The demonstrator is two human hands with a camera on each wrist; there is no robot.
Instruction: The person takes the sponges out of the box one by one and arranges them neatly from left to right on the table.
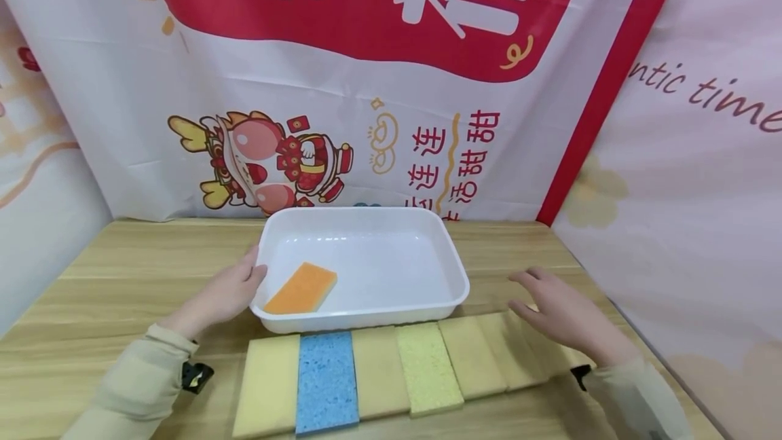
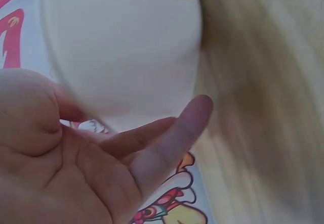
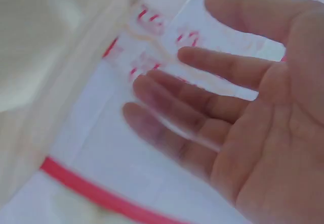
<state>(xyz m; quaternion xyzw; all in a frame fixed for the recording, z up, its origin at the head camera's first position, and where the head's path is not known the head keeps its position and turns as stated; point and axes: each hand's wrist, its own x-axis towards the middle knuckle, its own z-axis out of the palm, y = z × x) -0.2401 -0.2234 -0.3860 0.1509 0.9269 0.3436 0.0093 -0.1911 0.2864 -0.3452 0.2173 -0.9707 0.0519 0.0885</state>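
Observation:
With my left hand [image 1: 222, 294] I grip the left rim of a white plastic tray [image 1: 366, 322]; in the left wrist view the fingers lie along its outer wall. One orange sponge [image 1: 303, 288] rests in the tray's left front corner. My right hand [image 1: 565, 314] hovers above the right end of a row of flat sponges and holds nothing. Its fingers are spread and slightly bent in the right wrist view. The row has pale yellow sponges [image 1: 267, 386], a blue sponge [image 1: 327, 382] and a bright yellow one [image 1: 430, 369]. The hand partly hides the rightmost sponges.
The wooden table [image 1: 153, 257] carries the tray and the row in front of it. A printed cloth [image 1: 330, 80] with red and white patterns hangs at the table's back edge. Another printed cloth [image 1: 678, 175] stands along the right side.

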